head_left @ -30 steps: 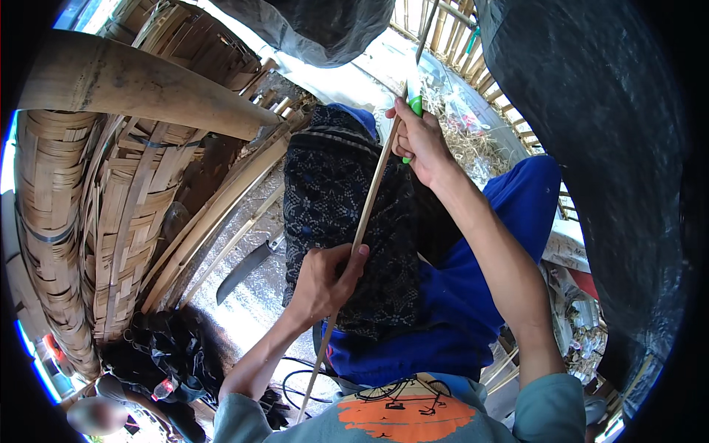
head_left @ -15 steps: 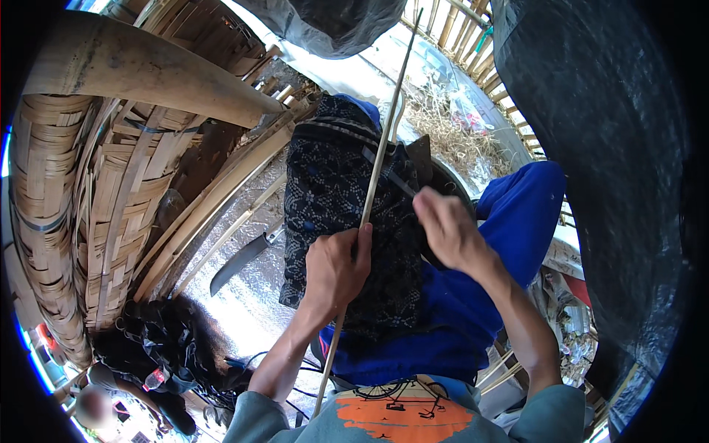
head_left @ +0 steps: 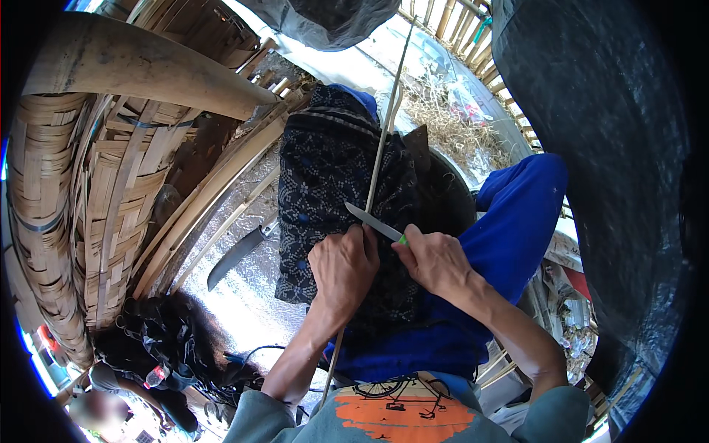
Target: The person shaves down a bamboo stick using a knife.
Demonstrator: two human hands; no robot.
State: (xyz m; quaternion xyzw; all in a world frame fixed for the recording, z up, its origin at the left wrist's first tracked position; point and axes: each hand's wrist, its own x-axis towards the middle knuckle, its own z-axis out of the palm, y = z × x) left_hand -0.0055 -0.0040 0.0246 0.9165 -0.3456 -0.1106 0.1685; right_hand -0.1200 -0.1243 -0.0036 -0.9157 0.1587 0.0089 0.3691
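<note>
Two hands, two blades, one strip being worked.

Left hand (head_left: 343, 269): thumb and fingers pinching the strip (head_left: 379, 162) over the lap; most fingertips hidden under the hand. Strip is long, thin, pale, looks like split bamboo. Runs from beyond the knees, over the cloth, under the left hand, out toward the shirt (head_left: 402, 413). A thin curved piece sits beside its upper part; can't tell if attached.

Right hand (head_left: 436, 262): fingers curled round the green handle of the knife (head_left: 377, 224), thumb near the blade. Narrow steel blade lies across the strip just beyond the left thumb. Hands close together; can't tell if they touch.

Lap: one dark cloth (head_left: 317, 170), pale floral print, over smooth blue trousers (head_left: 517, 192). Second blade: one broad dark chopper (head_left: 235, 257), flat on the shiny floor, left of the cloth.

Left side: one thick round bamboo pole (head_left: 155, 63), two tall rolls of woven bamboo: outer roll (head_left: 55, 221), inner roll (head_left: 133, 214). Flat wide slats, rough weave, dark ties.

Two dark plastic sheets, wrinkled: big sheet (head_left: 591, 148) at right, smaller sheet (head_left: 336, 22) at top. Dry, curly shavings (head_left: 443, 111) heaped past the knees.

Containers: one clear bottle (head_left: 155, 376) with a red band, by a black crumpled bundle (head_left: 162, 332); contents too small to tell.
</note>
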